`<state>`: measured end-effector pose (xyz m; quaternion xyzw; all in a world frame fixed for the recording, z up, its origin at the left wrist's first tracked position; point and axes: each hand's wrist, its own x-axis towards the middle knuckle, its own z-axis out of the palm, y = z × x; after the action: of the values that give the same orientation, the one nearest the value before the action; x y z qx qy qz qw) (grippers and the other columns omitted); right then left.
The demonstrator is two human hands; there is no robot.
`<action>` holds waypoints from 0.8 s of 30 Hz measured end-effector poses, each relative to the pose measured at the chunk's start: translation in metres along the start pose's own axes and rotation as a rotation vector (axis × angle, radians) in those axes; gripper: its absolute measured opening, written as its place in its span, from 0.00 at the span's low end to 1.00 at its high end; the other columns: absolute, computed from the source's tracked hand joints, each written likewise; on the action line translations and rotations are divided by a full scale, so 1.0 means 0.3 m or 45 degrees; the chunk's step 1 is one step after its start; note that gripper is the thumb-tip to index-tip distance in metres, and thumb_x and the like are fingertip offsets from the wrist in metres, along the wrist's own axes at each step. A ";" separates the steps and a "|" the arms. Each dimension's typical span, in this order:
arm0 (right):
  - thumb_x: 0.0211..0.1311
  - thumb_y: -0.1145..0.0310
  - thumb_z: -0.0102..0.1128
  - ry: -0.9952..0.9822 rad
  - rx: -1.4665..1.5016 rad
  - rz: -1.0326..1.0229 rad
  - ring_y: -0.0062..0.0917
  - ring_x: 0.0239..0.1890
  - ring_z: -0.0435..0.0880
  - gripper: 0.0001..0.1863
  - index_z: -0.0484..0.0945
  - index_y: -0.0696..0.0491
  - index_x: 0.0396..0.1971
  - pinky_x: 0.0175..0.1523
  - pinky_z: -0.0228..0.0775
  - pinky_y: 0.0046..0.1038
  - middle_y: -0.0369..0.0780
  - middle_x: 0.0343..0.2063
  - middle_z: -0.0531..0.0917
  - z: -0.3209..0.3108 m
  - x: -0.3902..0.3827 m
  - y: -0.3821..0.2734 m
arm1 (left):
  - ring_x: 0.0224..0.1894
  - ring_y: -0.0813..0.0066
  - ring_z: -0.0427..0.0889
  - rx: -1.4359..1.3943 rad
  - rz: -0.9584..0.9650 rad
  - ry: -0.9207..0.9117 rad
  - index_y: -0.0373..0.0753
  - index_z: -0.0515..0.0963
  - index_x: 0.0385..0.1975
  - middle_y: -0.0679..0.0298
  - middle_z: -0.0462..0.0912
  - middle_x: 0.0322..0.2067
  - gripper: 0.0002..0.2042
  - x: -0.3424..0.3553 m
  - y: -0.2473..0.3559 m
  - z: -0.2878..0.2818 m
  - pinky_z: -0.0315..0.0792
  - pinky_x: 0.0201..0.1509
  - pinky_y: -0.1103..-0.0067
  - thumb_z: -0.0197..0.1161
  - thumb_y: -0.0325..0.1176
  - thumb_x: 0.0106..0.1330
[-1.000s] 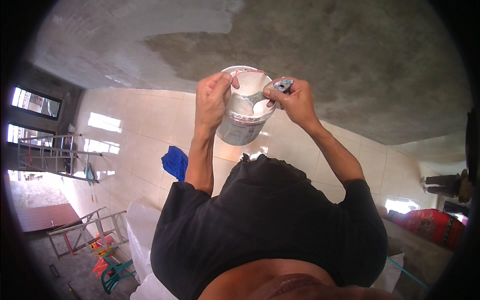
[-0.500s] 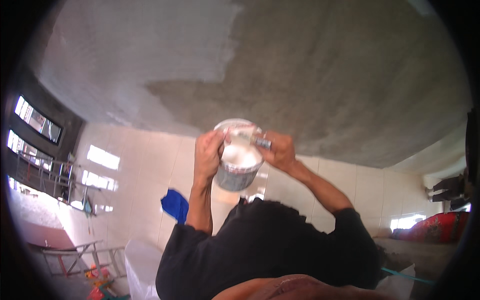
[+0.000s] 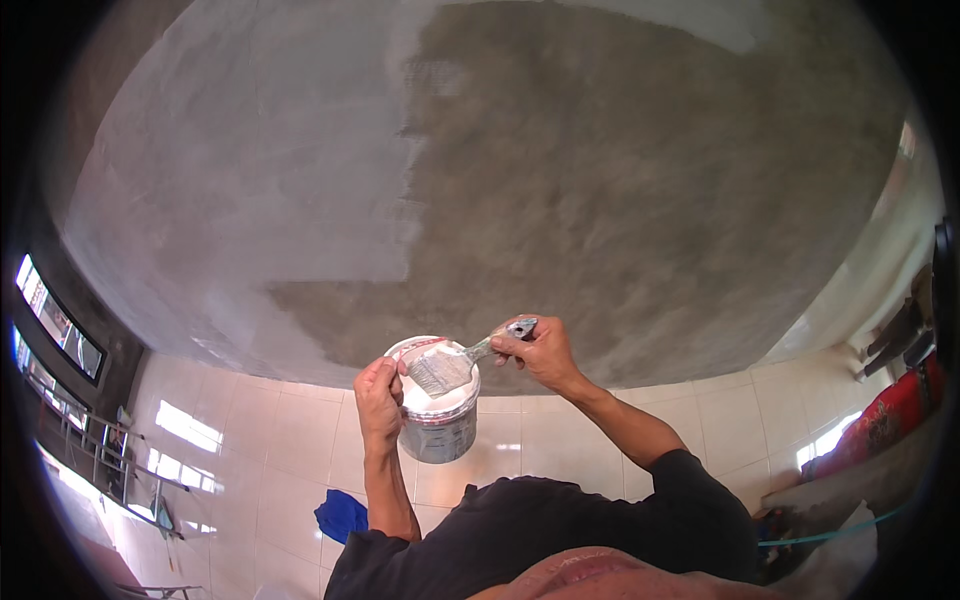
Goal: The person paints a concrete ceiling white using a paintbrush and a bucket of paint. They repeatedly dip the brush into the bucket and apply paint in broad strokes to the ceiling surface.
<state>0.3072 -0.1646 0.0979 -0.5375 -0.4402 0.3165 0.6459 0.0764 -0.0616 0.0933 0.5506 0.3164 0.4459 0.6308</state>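
Right hand (image 3: pixel 540 354) has moved away from the bucket (image 3: pixel 438 440), pinching a paintbrush (image 3: pixel 440 371) over its opening. Left hand (image 3: pixel 379 400) pinches the bucket's rim.

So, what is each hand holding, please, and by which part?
The left hand holds the round grey bucket by its rim; the right hand, the flat whitish paintbrush by its handle.

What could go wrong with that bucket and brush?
The brush in the right hand looks coated in something whitish, so it might drip on the tiled floor.

The left hand holds the bucket at its rim; if that grip slipped, the bucket could tip and spill.
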 end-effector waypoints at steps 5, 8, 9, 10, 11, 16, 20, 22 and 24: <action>0.57 0.74 0.65 0.248 0.183 -0.238 0.16 0.21 0.81 0.05 0.82 0.60 0.29 0.23 0.67 0.18 0.38 0.21 0.84 -0.152 0.078 -0.110 | 0.10 0.91 0.50 -0.009 0.092 0.072 0.38 0.73 0.24 0.80 0.57 0.10 0.12 0.012 -0.047 -0.035 0.43 0.12 0.85 0.49 0.35 0.69; 0.57 0.74 0.63 0.451 0.162 -0.548 0.17 0.21 0.80 0.04 0.82 0.59 0.29 0.24 0.67 0.18 0.38 0.21 0.84 -0.240 0.251 -0.250 | 0.11 0.92 0.49 -0.010 0.099 0.102 0.37 0.73 0.23 0.80 0.57 0.11 0.12 0.006 -0.051 -0.035 0.42 0.13 0.86 0.50 0.34 0.69; 0.57 0.74 0.63 0.500 0.129 -0.646 0.17 0.20 0.80 0.04 0.82 0.59 0.29 0.24 0.67 0.18 0.38 0.21 0.84 -0.259 0.316 -0.315 | 0.11 0.92 0.49 -0.010 0.094 0.112 0.37 0.73 0.23 0.80 0.57 0.11 0.12 0.004 -0.053 -0.033 0.42 0.13 0.86 0.51 0.33 0.69; 0.57 0.74 0.64 0.517 0.179 -0.736 0.17 0.21 0.80 0.04 0.82 0.59 0.29 0.23 0.66 0.18 0.38 0.21 0.84 -0.263 0.392 -0.368 | 0.11 0.92 0.49 -0.001 0.100 0.129 0.37 0.73 0.23 0.80 0.57 0.11 0.12 0.003 -0.062 -0.039 0.42 0.13 0.86 0.51 0.33 0.69; 0.57 0.74 0.64 0.544 0.221 -0.830 0.18 0.21 0.81 0.04 0.82 0.59 0.30 0.22 0.66 0.18 0.38 0.20 0.84 -0.264 0.467 -0.426 | 0.11 0.92 0.49 0.005 0.105 0.134 0.37 0.73 0.23 0.80 0.57 0.11 0.12 0.009 -0.073 -0.040 0.42 0.13 0.86 0.51 0.33 0.68; 0.54 0.76 0.67 0.536 0.417 -1.144 0.18 0.19 0.82 0.04 0.81 0.60 0.25 0.20 0.66 0.19 0.39 0.20 0.84 -0.206 0.829 -0.638 | 0.11 0.91 0.51 0.014 0.102 0.185 0.37 0.75 0.22 0.79 0.58 0.10 0.12 0.015 -0.098 -0.051 0.43 0.14 0.86 0.51 0.32 0.68; 0.52 0.75 0.69 0.684 0.319 -1.162 0.18 0.16 0.81 0.06 0.80 0.60 0.22 0.17 0.64 0.19 0.37 0.15 0.82 -0.210 0.978 -0.708 | 0.11 0.91 0.50 -0.001 0.103 0.230 0.36 0.75 0.22 0.78 0.59 0.10 0.12 0.004 -0.102 -0.064 0.43 0.14 0.86 0.51 0.32 0.68; 0.51 0.74 0.69 0.778 0.243 -1.168 0.18 0.16 0.81 0.07 0.80 0.58 0.19 0.18 0.66 0.20 0.37 0.13 0.81 -0.263 1.011 -0.712 | 0.11 0.91 0.50 0.030 0.109 0.242 0.36 0.74 0.22 0.78 0.59 0.10 0.13 0.000 -0.093 -0.064 0.43 0.13 0.86 0.51 0.32 0.68; 0.51 0.73 0.70 0.852 0.105 -1.233 0.18 0.16 0.81 0.08 0.80 0.57 0.18 0.19 0.67 0.20 0.38 0.14 0.82 -0.372 1.008 -0.714 | 0.11 0.91 0.50 0.021 0.126 0.245 0.35 0.74 0.22 0.78 0.59 0.10 0.13 0.000 -0.095 -0.070 0.43 0.13 0.86 0.51 0.32 0.68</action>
<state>0.5195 0.0083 0.3714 -0.3202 -0.3952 -0.1844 0.8410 0.0638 -0.0527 0.0613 0.5256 0.3515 0.5246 0.5700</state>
